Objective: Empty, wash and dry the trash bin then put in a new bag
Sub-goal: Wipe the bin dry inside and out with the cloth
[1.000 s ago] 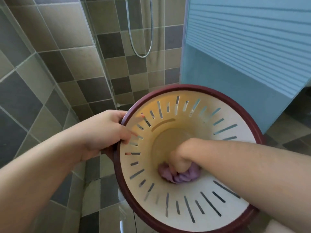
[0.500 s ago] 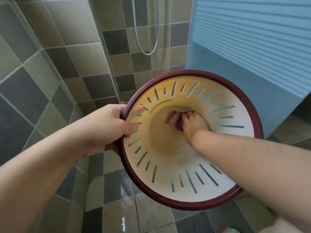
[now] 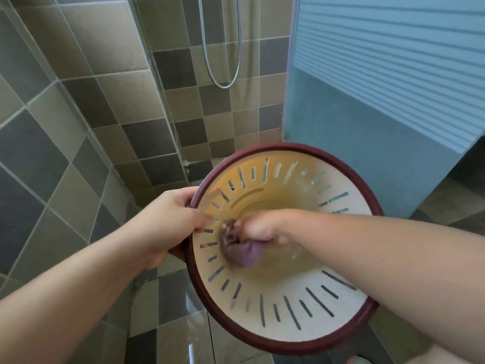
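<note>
The trash bin [image 3: 278,319] is cream plastic with slotted walls and a dark red rim, held tilted so its mouth faces me. My left hand [image 3: 170,219] grips the rim on the left side, fingers curled over the edge. My right hand [image 3: 259,227] is deep inside the bin, closed on a bunched purple cloth [image 3: 244,252] pressed against the lower left of the inner wall near the bottom. The hand and cloth are blurred.
A glass shower partition [image 3: 154,101] stands to the left, with tiled walls behind it and a metal shower hose [image 3: 223,82] hanging there. A blue ribbed panel [image 3: 380,88] rises on the right. Wet, glossy floor tiles [image 3: 170,311] lie below the bin.
My right hand has swept the cloth from the bin's lower bottom up to the far side and back down to the left. The bin shifted lower in view; my left hand kept its grip.
</note>
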